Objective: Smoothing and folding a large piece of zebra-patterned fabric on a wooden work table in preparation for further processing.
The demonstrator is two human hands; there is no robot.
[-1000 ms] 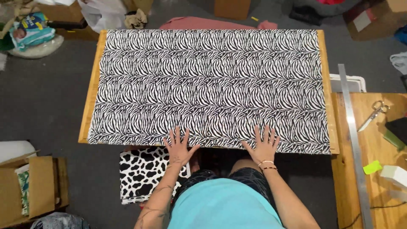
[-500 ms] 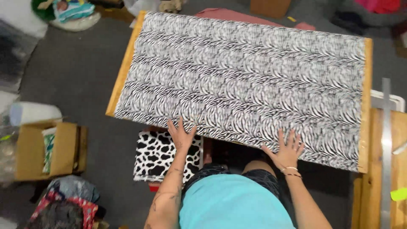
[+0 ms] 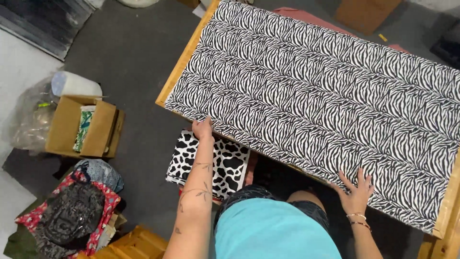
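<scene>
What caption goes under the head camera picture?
Left hand and right hand press the near edge of black-and-white zebra-striped fabric on a wooden table.

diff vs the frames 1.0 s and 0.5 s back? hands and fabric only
The left hand slid outward along the near edge of the zebra-print fabric, toward its left corner; the hands now sit much wider apart. The right hand stayed flat on the near edge. Nothing was picked up or let go. The fabric stayed spread over the wooden table.

The wooden table (image 3: 178, 79) shows only its rims — the zebra-striped cloth (image 3: 316, 103) hides its top and runs off the right edge; beneath the left hand (image 3: 203, 128) fingers, a cow-spotted fabric (image 3: 225, 165) lies partly hidden under the table
</scene>
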